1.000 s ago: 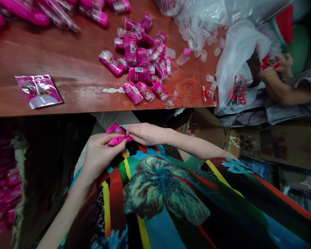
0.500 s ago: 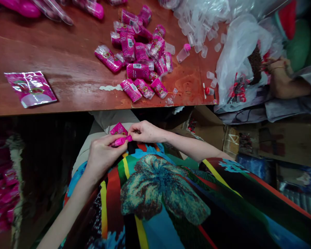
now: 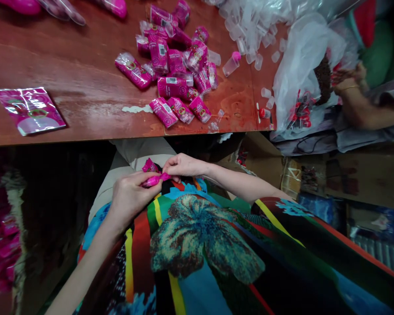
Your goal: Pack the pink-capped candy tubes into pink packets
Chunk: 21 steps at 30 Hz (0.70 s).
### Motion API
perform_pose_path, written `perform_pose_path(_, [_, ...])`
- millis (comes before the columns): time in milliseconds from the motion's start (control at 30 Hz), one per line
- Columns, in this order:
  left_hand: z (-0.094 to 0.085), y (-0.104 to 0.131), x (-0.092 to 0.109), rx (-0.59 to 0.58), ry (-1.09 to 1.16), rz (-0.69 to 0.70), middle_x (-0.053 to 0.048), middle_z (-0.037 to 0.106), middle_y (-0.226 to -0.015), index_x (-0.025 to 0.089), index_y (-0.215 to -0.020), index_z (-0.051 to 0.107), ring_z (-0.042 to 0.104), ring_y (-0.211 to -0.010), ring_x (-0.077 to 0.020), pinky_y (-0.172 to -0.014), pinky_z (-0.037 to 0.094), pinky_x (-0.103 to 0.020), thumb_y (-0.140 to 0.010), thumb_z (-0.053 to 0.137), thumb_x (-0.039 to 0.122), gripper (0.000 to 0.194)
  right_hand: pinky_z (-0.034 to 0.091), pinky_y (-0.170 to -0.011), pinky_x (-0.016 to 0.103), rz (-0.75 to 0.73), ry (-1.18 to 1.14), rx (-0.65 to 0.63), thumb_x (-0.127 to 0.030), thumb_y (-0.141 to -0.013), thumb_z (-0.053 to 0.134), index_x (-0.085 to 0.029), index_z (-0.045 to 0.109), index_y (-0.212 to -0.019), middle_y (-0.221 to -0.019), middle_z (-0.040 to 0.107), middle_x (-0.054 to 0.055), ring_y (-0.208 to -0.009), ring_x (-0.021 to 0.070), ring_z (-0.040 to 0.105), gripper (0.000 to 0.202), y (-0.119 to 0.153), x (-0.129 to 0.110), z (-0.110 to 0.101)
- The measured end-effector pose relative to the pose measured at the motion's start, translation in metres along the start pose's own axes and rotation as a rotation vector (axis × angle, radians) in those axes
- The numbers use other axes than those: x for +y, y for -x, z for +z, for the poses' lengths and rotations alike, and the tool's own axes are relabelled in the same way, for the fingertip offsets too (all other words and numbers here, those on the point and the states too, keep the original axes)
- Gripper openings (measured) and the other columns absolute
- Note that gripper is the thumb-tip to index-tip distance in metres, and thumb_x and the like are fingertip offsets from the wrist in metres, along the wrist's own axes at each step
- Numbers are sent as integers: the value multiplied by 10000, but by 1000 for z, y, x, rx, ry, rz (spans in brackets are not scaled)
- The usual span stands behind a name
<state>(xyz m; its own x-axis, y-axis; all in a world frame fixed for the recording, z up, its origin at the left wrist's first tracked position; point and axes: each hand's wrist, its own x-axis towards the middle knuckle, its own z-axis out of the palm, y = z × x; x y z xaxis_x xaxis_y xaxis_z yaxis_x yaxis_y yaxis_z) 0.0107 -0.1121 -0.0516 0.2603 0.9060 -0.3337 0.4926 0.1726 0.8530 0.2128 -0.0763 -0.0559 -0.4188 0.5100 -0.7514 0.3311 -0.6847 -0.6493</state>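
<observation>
Over my lap, my left hand [image 3: 131, 194] pinches a small, glossy pink piece [image 3: 153, 180] between thumb and fingers. The piece narrows toward its right end, where my right hand [image 3: 184, 166] grips it with closed fingertips. Its exact kind cannot be made out. Just beyond the fingers of my left hand shows a printed pink wrapper [image 3: 150, 165]; whether it joins the held piece is hidden. Ahead on the red-brown table [image 3: 92, 74] lies a pile of pink printed packets [image 3: 177, 61]. A flat pink pouch [image 3: 33, 110] rests near the table's front edge at left.
Clear plastic cups [image 3: 249, 35] are heaped at the back right, beside a pink-capped tube [image 3: 231, 64]. A white plastic bag [image 3: 292, 65] holds red pieces. Another person's arm [image 3: 357, 100] reaches in at right. Below stands an open cardboard box [image 3: 262, 159].
The pink wrapper behind my left hand now looks more crumpled and partly covered. Both hands keep nearly the same place, and the view has shifted slightly.
</observation>
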Motion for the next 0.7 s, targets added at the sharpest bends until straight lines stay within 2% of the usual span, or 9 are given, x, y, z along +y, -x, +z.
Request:
perform_pose_path(67, [-1,-1,2,20,79,-47,-46,766,-821,201,-885,808,659,-716,-197,-712,496,-287,-723,729,324,218,405,-427,146,-16,-93,-8,-204,-820,637,-121,653,-813,-477,592,-51,-414,71,536,85,0,2,-1])
perform_pose_path(200, [-5,-3,5,142,297,-202,-46,758,-796,169,-892,806,646,-701,-184,-673,504,-272,-691,792,337,262,514,-554,194,-80,-343,-38,-239,-854,670,-109,650,-943,-581,650,-22,-521,89,609,159,5,1,1])
perform_pose_path(333, [-8,-5,5,175,445,-284,-12,720,-713,172,-874,804,611,-633,-151,-611,492,-245,-683,817,356,265,544,-638,222,-195,-479,-59,-225,-767,782,-122,663,-1058,-732,699,-1,-620,92,644,331,9,-2,8])
perform_pose_path(433, [-10,-5,6,170,468,-276,-12,710,-691,188,-840,802,619,-632,-154,-604,500,-246,-704,809,385,239,531,-646,221,-304,-473,4,-277,-762,805,-142,675,-1115,-728,682,-18,-626,85,624,400,9,-1,16])
perform_pose_path(567, [-10,-4,12,149,495,-240,-42,752,-771,200,-846,802,672,-724,-203,-670,548,-292,-696,806,344,208,518,-692,225,-381,-397,124,-346,-827,752,-161,687,-1131,-706,647,-37,-653,81,603,362,11,-2,22])
perform_pose_path(700, [-11,-4,17,104,487,-228,-45,775,-855,216,-850,804,674,-776,-203,-734,551,-302,-679,797,287,185,521,-720,235,-465,-221,167,-345,-859,714,-182,700,-1117,-897,656,-2,-696,78,599,305,16,-9,25])
